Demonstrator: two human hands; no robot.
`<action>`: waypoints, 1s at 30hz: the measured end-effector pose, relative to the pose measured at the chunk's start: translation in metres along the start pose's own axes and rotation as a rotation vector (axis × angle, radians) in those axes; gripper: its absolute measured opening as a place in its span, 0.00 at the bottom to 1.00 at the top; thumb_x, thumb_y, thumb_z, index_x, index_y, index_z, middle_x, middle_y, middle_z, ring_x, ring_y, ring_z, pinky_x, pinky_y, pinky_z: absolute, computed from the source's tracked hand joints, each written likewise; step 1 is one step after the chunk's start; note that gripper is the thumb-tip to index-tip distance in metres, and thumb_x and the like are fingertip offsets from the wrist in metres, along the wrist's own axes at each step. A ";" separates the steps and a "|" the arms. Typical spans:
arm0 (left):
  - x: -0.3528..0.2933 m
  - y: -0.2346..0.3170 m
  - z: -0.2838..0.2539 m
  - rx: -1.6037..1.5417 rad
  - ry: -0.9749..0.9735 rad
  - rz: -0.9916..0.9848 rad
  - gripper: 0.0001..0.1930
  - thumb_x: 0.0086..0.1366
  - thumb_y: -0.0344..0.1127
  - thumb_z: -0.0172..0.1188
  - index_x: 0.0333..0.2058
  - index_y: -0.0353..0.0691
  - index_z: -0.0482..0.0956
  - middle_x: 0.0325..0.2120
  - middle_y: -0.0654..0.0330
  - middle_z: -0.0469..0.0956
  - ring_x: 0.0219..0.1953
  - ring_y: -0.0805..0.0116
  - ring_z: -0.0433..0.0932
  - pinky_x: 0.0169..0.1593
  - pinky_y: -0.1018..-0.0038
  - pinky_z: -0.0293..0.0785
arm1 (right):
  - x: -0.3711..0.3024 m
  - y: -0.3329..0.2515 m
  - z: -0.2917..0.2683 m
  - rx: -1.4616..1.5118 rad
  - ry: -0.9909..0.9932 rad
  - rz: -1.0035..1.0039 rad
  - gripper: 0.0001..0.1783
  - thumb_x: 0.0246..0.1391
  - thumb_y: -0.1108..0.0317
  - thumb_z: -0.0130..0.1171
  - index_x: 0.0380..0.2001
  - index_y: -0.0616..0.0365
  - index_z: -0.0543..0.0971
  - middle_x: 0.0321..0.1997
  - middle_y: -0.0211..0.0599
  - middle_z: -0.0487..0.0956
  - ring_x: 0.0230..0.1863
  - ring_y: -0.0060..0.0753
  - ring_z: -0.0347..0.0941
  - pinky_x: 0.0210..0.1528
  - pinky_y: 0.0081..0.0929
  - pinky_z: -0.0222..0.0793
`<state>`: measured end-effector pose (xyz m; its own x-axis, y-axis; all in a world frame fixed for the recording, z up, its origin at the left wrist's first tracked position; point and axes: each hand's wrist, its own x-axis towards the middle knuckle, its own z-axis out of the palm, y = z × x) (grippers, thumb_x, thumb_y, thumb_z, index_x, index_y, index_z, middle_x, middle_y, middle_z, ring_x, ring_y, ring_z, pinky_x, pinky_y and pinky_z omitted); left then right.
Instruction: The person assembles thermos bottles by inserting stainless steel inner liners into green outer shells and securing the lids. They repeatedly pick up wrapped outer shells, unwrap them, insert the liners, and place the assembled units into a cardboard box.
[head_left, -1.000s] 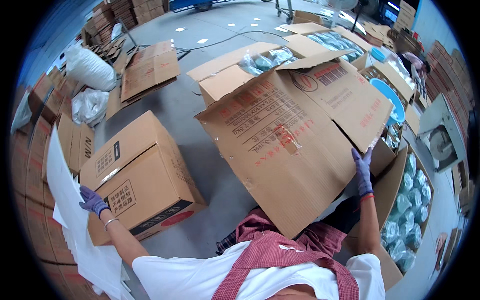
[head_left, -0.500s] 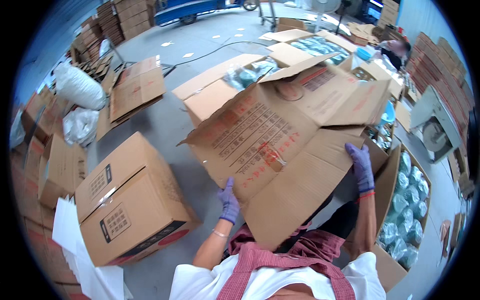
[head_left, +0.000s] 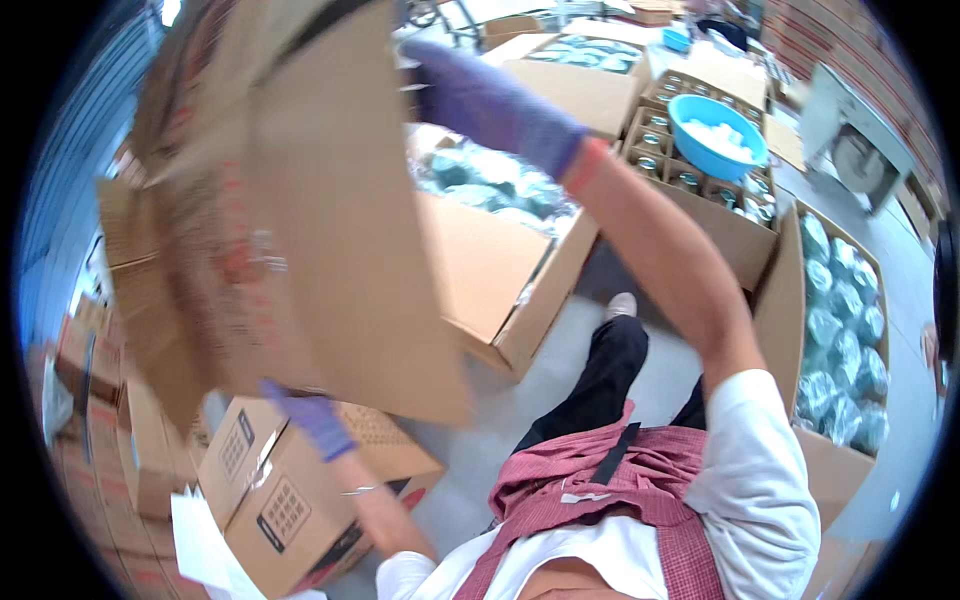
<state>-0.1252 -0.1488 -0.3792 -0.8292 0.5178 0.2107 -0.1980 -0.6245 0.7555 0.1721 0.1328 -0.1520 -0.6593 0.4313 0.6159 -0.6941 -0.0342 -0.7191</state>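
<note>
A large opened-out brown cardboard box, blurred by motion, is lifted in front of me on the left. Dark and red print marks its side, and a loose flap hangs from its left end. My left hand, in a purple glove, grips its lower edge. Higher up, my right hand, also in a purple glove, holds its right-hand edge; the fingertips are partly hidden. Below the lifted cardboard stands a closed carton with a strip of clear tape, close to my left forearm.
Open cartons stand ahead: one of plastic-wrapped items and a divided carton bearing a blue basin. A long carton of wrapped items is at my right. White sheets lie left; a machine stands far right.
Both hands have carried the cardboard box leftward, the right hand swinging up and across. It now stands more upright, and its removal from the middle uncovers the blue basin and divided carton.
</note>
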 end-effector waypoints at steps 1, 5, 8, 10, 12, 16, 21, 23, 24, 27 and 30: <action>0.033 0.021 0.033 0.027 0.013 0.088 0.32 0.72 0.54 0.43 0.64 0.36 0.62 0.62 0.54 0.66 0.63 0.57 0.66 0.66 0.62 0.63 | 0.008 0.010 -0.017 -0.081 0.346 0.181 0.21 0.63 0.56 0.56 0.52 0.58 0.72 0.49 0.40 0.76 0.48 0.32 0.76 0.54 0.29 0.74; 0.176 0.082 0.093 0.374 0.279 0.460 0.30 0.70 0.53 0.48 0.61 0.35 0.66 0.58 0.52 0.70 0.58 0.55 0.70 0.63 0.63 0.65 | -0.082 0.032 -0.053 -0.482 0.286 0.227 0.28 0.66 0.59 0.52 0.65 0.59 0.64 0.59 0.38 0.73 0.57 0.31 0.73 0.58 0.29 0.71; 0.224 -0.004 0.133 0.868 0.109 0.624 0.30 0.69 0.51 0.51 0.61 0.33 0.66 0.57 0.49 0.70 0.58 0.54 0.69 0.63 0.63 0.63 | -0.237 0.058 -0.163 -0.463 0.784 0.269 0.33 0.65 0.58 0.53 0.68 0.61 0.60 0.65 0.38 0.69 0.63 0.30 0.67 0.66 0.26 0.60; 0.174 -0.141 0.187 1.118 -0.322 0.664 0.31 0.68 0.50 0.54 0.61 0.32 0.66 0.56 0.47 0.70 0.59 0.54 0.69 0.64 0.62 0.62 | -0.406 0.112 -0.236 -0.525 1.355 0.022 0.28 0.68 0.56 0.47 0.66 0.59 0.64 0.65 0.41 0.69 0.64 0.36 0.67 0.67 0.29 0.60; 0.068 -0.272 0.234 1.117 -0.952 0.581 0.31 0.68 0.48 0.56 0.60 0.31 0.66 0.56 0.45 0.70 0.59 0.53 0.68 0.64 0.61 0.60 | -0.609 0.211 -0.219 -0.817 1.436 0.617 0.32 0.67 0.54 0.48 0.67 0.61 0.60 0.67 0.49 0.65 0.66 0.40 0.62 0.68 0.36 0.56; -0.082 -0.347 0.242 1.468 -1.681 0.497 0.36 0.60 0.45 0.62 0.64 0.39 0.63 0.65 0.41 0.57 0.69 0.40 0.52 0.69 0.41 0.41 | -0.695 0.255 -0.078 -0.178 0.635 1.626 0.27 0.67 0.55 0.45 0.62 0.60 0.66 0.62 0.48 0.69 0.62 0.39 0.65 0.65 0.36 0.59; -0.095 -0.341 0.226 1.646 -1.662 0.431 0.31 0.57 0.33 0.59 0.61 0.44 0.68 0.62 0.41 0.59 0.66 0.35 0.53 0.68 0.37 0.40 | -0.673 0.153 -0.209 -0.399 0.483 1.671 0.24 0.65 0.57 0.46 0.58 0.60 0.68 0.59 0.47 0.70 0.58 0.40 0.67 0.61 0.36 0.61; -0.084 -0.349 0.247 1.636 -1.675 0.471 0.28 0.57 0.33 0.58 0.59 0.43 0.71 0.60 0.41 0.60 0.64 0.34 0.56 0.67 0.36 0.41 | -0.644 0.111 -0.307 -0.640 0.574 1.588 0.23 0.64 0.57 0.47 0.57 0.60 0.68 0.57 0.46 0.71 0.57 0.40 0.67 0.60 0.36 0.62; -0.083 -0.349 0.243 1.650 -1.666 0.475 0.26 0.57 0.33 0.58 0.57 0.43 0.73 0.60 0.41 0.61 0.64 0.33 0.57 0.67 0.35 0.41 | -0.624 0.086 -0.362 -0.782 0.591 1.541 0.23 0.63 0.58 0.47 0.56 0.59 0.69 0.57 0.46 0.71 0.56 0.40 0.67 0.59 0.36 0.63; -0.085 -0.347 0.237 1.719 -1.661 0.347 0.25 0.56 0.34 0.58 0.55 0.46 0.75 0.56 0.41 0.64 0.62 0.32 0.59 0.65 0.31 0.41 | -0.547 -0.003 -0.513 -1.246 0.698 1.310 0.21 0.62 0.59 0.47 0.54 0.59 0.70 0.55 0.46 0.72 0.54 0.40 0.68 0.57 0.36 0.64; -0.060 -0.373 0.220 1.586 -1.700 0.428 0.25 0.54 0.38 0.60 0.54 0.52 0.76 0.52 0.43 0.66 0.61 0.34 0.60 0.64 0.29 0.42 | -0.468 -0.149 -0.605 -1.778 1.033 0.893 0.20 0.61 0.59 0.48 0.52 0.59 0.71 0.52 0.45 0.72 0.51 0.40 0.69 0.54 0.36 0.66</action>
<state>0.1131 0.1821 -0.5374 0.4623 0.8837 -0.0740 0.8858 -0.4564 0.0837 0.7589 0.4813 -0.5278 0.1844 0.9687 0.1660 0.8826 -0.0889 -0.4616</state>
